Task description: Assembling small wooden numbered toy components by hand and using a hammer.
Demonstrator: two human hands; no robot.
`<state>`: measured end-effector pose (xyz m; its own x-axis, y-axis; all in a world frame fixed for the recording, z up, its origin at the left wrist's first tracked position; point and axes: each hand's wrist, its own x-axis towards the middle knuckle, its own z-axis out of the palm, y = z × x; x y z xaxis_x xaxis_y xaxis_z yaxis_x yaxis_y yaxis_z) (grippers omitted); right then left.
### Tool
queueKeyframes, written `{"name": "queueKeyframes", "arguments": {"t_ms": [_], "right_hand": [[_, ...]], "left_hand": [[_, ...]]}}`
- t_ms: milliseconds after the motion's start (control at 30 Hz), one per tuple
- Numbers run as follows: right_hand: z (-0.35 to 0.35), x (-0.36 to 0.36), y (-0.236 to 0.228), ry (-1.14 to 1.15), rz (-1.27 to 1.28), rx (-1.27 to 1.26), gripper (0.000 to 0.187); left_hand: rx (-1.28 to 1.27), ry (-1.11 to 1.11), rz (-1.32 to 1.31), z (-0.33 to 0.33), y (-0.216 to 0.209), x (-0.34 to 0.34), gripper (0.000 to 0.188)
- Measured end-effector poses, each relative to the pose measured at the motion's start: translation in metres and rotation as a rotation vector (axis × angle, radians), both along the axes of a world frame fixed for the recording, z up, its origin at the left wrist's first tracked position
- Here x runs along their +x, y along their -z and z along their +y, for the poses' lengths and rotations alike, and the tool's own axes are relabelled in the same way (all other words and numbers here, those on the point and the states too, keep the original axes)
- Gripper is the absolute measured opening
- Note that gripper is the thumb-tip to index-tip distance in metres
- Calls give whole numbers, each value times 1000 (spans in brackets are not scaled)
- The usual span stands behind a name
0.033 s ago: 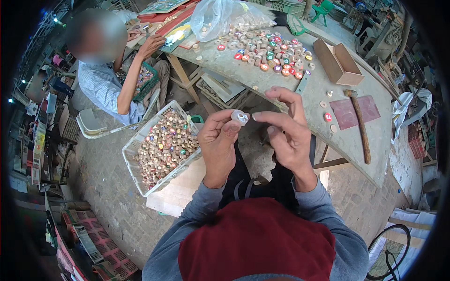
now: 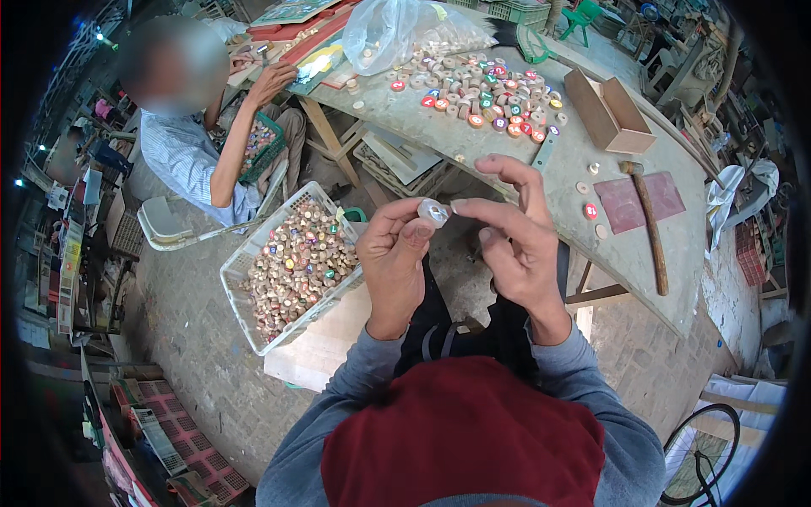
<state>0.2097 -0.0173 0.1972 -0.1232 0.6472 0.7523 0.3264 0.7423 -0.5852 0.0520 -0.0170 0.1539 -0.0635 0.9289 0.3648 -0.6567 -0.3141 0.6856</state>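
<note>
My left hand (image 2: 395,258) pinches a small, whitish, shiny round piece (image 2: 433,213) between thumb and fingertips, in front of my chest. Its exact kind is too small to make out. The index fingertip of my right hand (image 2: 524,241) is at the right side of this piece, seeming to touch it. The other right fingers are spread apart and hold nothing. Left of my hands stands a white plastic basket (image 2: 234,291) filled with small wooden discs (image 2: 291,266), some with coloured tops. More wooden discs (image 2: 498,101) with coloured numbered faces lie in a heap on the table.
On the table (image 2: 625,270) at right, a hammer (image 2: 646,220) lies across a dark red sheet (image 2: 676,193). Behind it is an open wooden box (image 2: 621,127). A clear plastic bag (image 2: 380,34) lies at the back. A co-worker (image 2: 190,160) sits at left, beside a green basket (image 2: 272,152).
My right index fingertip has shifted very slightly toward the piece, which appears turned a little in my left fingers. The rest looks the same.
</note>
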Motion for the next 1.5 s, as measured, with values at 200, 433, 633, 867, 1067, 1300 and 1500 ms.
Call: {"name": "queueKeyframes", "arguments": {"t_ms": [200,433,633,867,1067,1300,1500], "right_hand": [[1,-6,-4,1,-147,78,47],[3,2,2,29,-59,64,48],[1,-2,2,37,-147,39,49],[-1,-2,2,-107,34,-142,50],[1,-1,18,-86,-38,-35,48],[-4,-10,4,-82,18,-108,47],[-1,6,14,-150,34,-26,40]], "left_hand": [[12,-4,-2,3,9,1,31],[-40,64,-48,2,1,1,33],[-28,9,-5,4,7,1,34],[-8,-28,0,3,8,4,30],[-12,-71,16,3,7,4,29],[30,-144,82,1,13,1,26],[-2,-174,117,4,11,7,24]]}}
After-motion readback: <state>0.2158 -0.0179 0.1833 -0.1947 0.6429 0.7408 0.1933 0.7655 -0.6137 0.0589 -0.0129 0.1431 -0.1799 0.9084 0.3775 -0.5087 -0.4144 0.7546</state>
